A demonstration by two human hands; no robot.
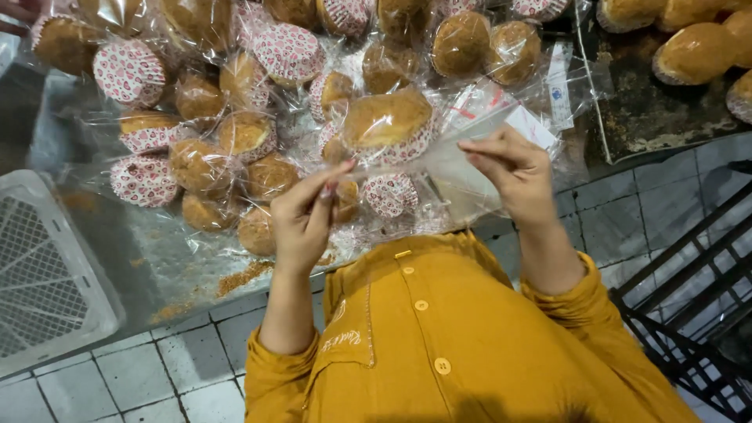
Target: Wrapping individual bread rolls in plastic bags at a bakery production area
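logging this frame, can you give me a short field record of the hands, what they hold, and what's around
left hand: pinches one end of the clear bag
right hand: pinches the bag's open end
clear bag: stretched between both hands, above the table
bun: golden, in a patterned paper cup, inside the bag
pile of bagged buns: on the metal table
white crate: at the table's left
crumbs: near the table edge

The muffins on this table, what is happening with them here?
A person in a mustard-yellow shirt holds one muffin in a clear plastic bag between both hands. The left hand pinches the bag's near end, and the right hand grips its open end. Beyond the hands, many bagged muffins in red-patterned paper cups lie piled on the metal table. Unbagged muffins sit on a dark tray at the upper right. A white plastic crate stands at the left.
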